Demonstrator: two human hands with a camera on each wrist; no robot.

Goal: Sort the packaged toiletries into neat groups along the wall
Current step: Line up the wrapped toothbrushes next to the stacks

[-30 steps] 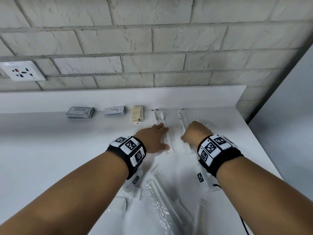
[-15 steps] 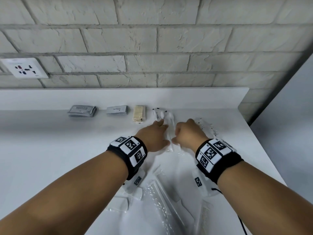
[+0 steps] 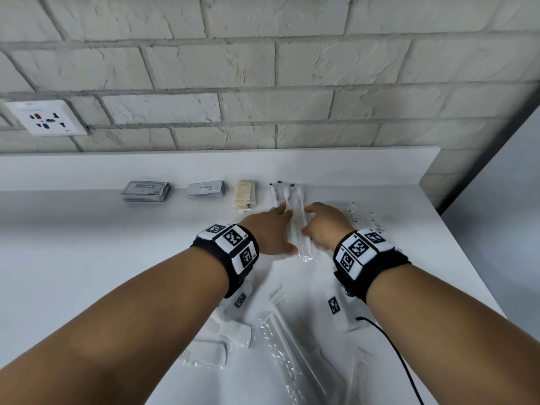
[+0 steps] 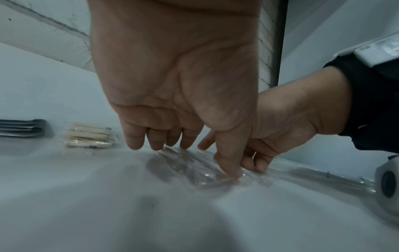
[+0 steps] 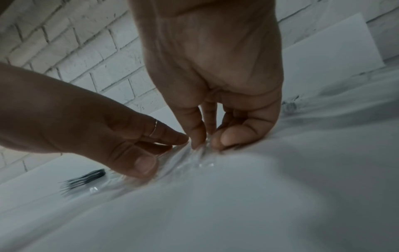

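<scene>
Head view: your two hands meet at the far middle of the white surface (image 3: 87, 258), just short of the brick wall (image 3: 263, 68).
Left hand: your left hand (image 3: 268, 232) lies flat with fingers straight; its fingertips (image 4: 138, 143) and thumb press down on the left side of the clear toothbrush packs (image 3: 295, 211).
Right hand: your right hand (image 3: 324, 226) has its fingers curled; thumb and fingers (image 5: 226, 138) pinch the crinkled plastic of the same packs from the right.
Hands together: they sit close on either side of the packs, not touching each other in the head view.
Toothbrush packs: they lie lengthwise, heads toward the wall, to the right of the beige pack (image 3: 245, 195).
Row by the wall, left to right: grey sachets (image 3: 145, 190), a smaller grey pack (image 3: 206, 188), the beige pack, then the toothbrush packs.
Far right: another clear pack (image 3: 361, 216) lies just beyond your right hand.
Near side: combs (image 3: 204, 352) in wrappers sit under your left arm, and a long clear pack (image 3: 295, 352) lies between your arms.
Wall: a socket (image 3: 43, 118) sits at the left.
Cable: a black cable (image 3: 400, 358) runs along the surface beside your right arm.
Left wrist view: the beige pack (image 4: 88, 136) lies left of your fingers.
</scene>
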